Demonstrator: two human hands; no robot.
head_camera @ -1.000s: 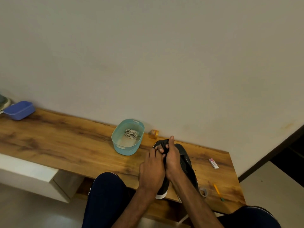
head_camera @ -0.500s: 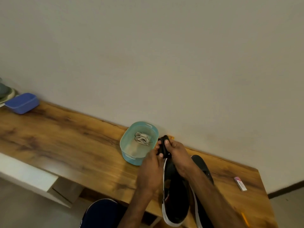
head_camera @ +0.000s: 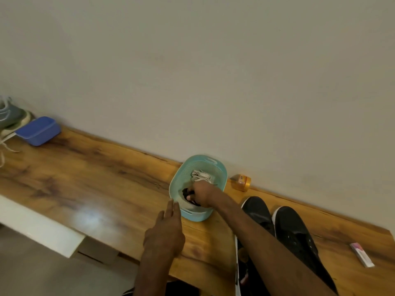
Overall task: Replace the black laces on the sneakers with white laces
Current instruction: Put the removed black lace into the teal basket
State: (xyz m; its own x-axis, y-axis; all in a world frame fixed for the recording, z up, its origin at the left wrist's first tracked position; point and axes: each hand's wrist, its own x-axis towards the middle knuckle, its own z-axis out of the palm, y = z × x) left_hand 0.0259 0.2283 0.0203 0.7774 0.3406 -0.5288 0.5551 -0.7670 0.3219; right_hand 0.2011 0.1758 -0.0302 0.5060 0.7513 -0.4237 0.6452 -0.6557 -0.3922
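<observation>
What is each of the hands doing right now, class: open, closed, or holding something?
Left hand: open, fingers straight, beside the teal basket.
Right hand: curled round the black laces inside the basket.

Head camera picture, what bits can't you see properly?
- Black laces: head view, mostly hidden under the right hand inside the teal basket.
- Black sneaker nearest the basket: head view, right forearm covers its middle.
- Grey shoe: head view, cut off by the left edge.
- Pink packet: head view, print too small to read.

Laces (head_camera: 201,175) in basket (head_camera: 195,215), sneakers (head_camera: 295,233) right, perhaps tape (head_camera: 241,182) behind them
</observation>
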